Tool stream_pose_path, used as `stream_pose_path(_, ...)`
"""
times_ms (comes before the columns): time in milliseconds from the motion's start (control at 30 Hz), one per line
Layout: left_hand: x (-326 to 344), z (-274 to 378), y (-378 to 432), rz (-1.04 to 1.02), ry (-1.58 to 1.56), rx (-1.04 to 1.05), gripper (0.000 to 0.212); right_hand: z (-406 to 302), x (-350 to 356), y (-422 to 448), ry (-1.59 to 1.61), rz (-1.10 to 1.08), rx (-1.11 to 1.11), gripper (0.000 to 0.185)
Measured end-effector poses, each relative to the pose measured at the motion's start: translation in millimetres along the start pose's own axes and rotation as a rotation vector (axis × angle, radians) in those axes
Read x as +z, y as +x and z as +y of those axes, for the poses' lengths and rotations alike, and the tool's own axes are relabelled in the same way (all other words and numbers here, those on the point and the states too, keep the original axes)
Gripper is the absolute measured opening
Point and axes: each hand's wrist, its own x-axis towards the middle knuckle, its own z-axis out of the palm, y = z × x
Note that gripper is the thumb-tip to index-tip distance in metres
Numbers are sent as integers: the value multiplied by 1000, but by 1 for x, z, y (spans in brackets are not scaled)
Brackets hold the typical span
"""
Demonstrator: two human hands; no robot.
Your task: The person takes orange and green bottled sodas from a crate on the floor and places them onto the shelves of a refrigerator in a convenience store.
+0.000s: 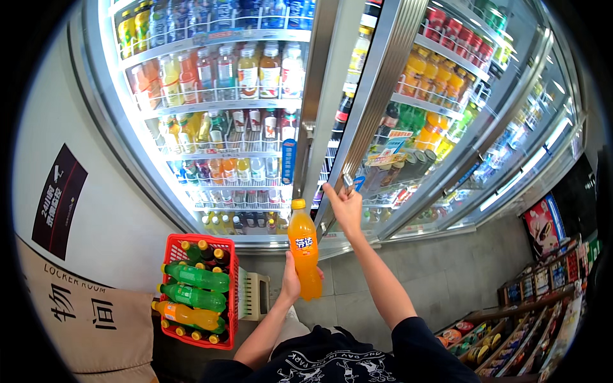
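My left hand grips an orange soda bottle, a Fanta with a yellow cap, held upright in front of the drinks cooler. My right hand is on the metal handle of a glass cooler door, fingers curled around it and thumb pointing up. That door stands ajar; dark-capped and yellow-capped bottles show through the narrow gap at its left. Below and left of my hands, a red plastic basket holds several soda bottles. Two green bottles and one orange bottle lie across the top.
A beige plastic stool stands beside the basket. Lit cooler shelves with rows of bottles rise at left. Snack shelves line the lower right. A beige cloth curtain bearing writing hangs at lower left, over the grey tiled floor.
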Motion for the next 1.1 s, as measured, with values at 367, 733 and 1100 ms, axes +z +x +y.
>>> stream_pose_path(367,46,-43,-35,-62,34,-87,74,-18,-131,-131,69,10,20,43)
stream_pose_path(733,109,-82,-83,-181,327,-180,75,-19,-270,-225,-317,426,-130,67)
stream_pose_path(1100,156,-116,-65,-355,324,-313,73,0,-392,-253,-446,943,-159,81)
